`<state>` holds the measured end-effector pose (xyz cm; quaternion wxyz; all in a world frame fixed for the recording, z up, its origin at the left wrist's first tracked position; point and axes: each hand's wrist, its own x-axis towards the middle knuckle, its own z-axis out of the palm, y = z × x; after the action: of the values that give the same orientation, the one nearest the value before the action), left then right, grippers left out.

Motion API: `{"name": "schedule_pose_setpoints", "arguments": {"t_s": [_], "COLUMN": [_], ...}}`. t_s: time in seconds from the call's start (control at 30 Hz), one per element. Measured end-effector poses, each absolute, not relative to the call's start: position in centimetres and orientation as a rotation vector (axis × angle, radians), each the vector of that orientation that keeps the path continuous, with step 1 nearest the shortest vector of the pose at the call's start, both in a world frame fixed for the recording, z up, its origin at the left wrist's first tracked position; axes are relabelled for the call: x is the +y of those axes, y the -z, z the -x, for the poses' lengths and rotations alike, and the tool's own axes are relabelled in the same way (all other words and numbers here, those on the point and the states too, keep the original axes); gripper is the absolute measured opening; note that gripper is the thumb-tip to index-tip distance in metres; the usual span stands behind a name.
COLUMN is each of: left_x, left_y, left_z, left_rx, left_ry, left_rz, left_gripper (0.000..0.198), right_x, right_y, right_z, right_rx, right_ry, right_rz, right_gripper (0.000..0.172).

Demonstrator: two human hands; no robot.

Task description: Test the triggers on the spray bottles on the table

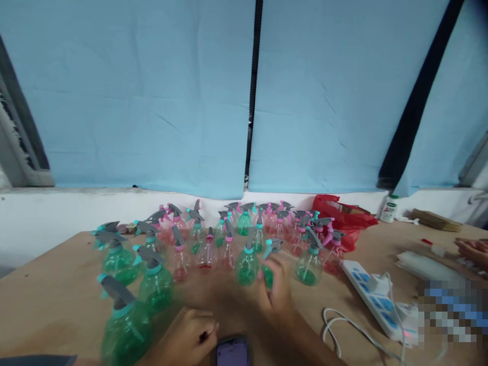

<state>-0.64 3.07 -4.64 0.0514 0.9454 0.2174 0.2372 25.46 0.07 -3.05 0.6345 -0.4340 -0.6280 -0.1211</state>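
Note:
My right hand [277,284] is wrapped round a green spray bottle [268,276] with a grey and teal trigger head. My fingers cover most of that bottle. Curled closed just above the table, my left hand [192,330] shows nothing between its fingers. Beside it on the left stand a large green spray bottle [125,330] and another green spray bottle [156,287]. Several more stand upright behind my hands, among them a green one [246,267] and a clear pink-collared one [208,253]. A phone [232,352] lies between my forearms.
A white power strip [368,295] with plugs and a white cable [339,320] lies on the brown table [49,310] to the right. Behind it are a red plastic bag [343,218] and a white bottle [389,209]. Another person's hand [473,249] shows at the right edge.

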Motion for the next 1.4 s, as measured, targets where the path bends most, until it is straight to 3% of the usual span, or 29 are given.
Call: {"name": "schedule_pose_setpoints", "arguments": {"t_s": [0.1, 0.17, 0.3, 0.57, 0.63, 0.77, 0.87, 1.1, 1.23, 1.4], "left_x": [3.3, 3.3, 3.3, 3.3, 3.2, 3.1, 3.1, 3.1, 3.1, 2.9], "left_y": [4.6, 4.6, 4.5, 5.0, 5.0, 4.8, 4.8, 4.7, 4.8, 4.3], "left_z": [0.6, 0.5, 0.5, 0.7, 0.7, 0.5, 0.5, 0.7, 0.7, 0.7], "left_rx": [0.642, 0.633, 0.654, 0.686, 0.687, 0.664, 0.654, 0.670, 0.673, 0.699], "left_ry": [-0.730, -0.733, -0.731, -0.733, -0.737, -0.739, -0.736, -0.722, -0.718, -0.741], "left_rz": [-2.867, -2.860, -2.854, -2.889, -2.885, -2.868, -2.860, -2.860, -2.854, -2.848], "left_gripper": [0.033, 0.035, 0.035, 0.033, 0.035, 0.038, 0.037, 0.035, 0.032, 0.032], "right_x": [3.8, 5.7, 6.6, 3.7, 2.8, 1.6, 1.4, 2.0, 2.9, 5.1], "right_y": [2.2, 2.4, 3.6, 3.3, 3.1, 3.4, 3.6, 0.2, -1.6, -0.9], "right_z": [-29.7, -31.8, -33.5, -32.7, -33.1, -33.8, -33.7, -30.6, -26.8, -22.0], "right_rx": [-1.068, -0.934, -1.002, -1.168, -1.211, -1.342, -1.412, -1.546, -1.582, -1.459], "right_ry": [0.182, -0.090, -0.543, -0.603, -0.578, -0.502, -0.574, -0.659, -1.013, -1.153], "right_rz": [1.199, 1.208, 1.083, 1.018, 1.060, 1.119, 1.126, 0.982, 0.817, 0.692], "right_gripper": [0.057, 0.072, 0.072, 0.093, 0.088, 0.058, 0.044, 0.049, 0.035, 0.020]}}
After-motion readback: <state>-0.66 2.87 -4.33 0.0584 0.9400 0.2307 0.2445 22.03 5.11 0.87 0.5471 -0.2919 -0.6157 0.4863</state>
